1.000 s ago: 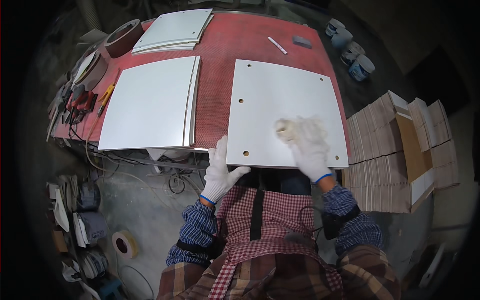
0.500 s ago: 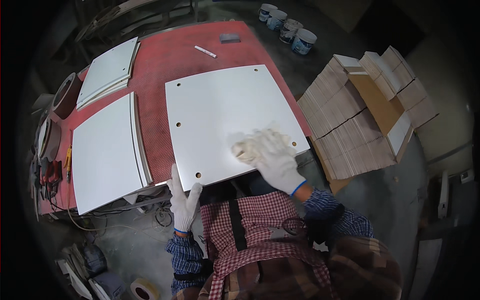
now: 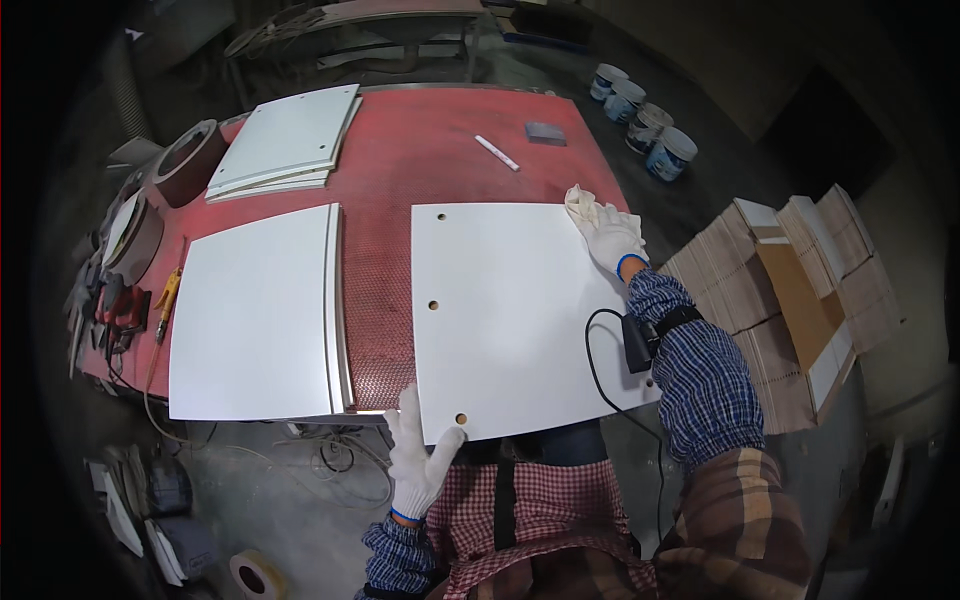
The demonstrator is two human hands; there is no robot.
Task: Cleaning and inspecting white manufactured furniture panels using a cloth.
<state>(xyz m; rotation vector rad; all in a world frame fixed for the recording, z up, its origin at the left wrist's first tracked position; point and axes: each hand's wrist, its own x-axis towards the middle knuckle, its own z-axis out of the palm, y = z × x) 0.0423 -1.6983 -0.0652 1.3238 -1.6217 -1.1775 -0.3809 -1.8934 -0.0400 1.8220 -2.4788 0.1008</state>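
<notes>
A white panel (image 3: 510, 320) with several drilled holes lies flat in front of me, its near edge overhanging the red work table (image 3: 440, 130). At its far right corner my right hand (image 3: 614, 242), in a white knit glove, presses a cream cloth (image 3: 582, 207) on the surface. The fingers are closed over this cloth and partly hidden. My left hand (image 3: 420, 465), gloved as well, rests against the near left corner with thumb and fingers spread. A dark device with a black cable (image 3: 598, 322) is strapped to my right forearm.
Stacked white panels (image 3: 255, 310) lie to the left, with another stack (image 3: 285, 135) behind. A white marker (image 3: 497, 153) and a grey block (image 3: 545, 133) sit farther back. Abrasive rolls (image 3: 187, 163) and a yellow air gun (image 3: 168, 300) line the left side. Piled boards (image 3: 720, 265) and buckets (image 3: 670, 153) stand right.
My right hand has moved with the cloth from the panel's near right area to its far right corner. My left hand stays at the near left corner. The view has shifted.
</notes>
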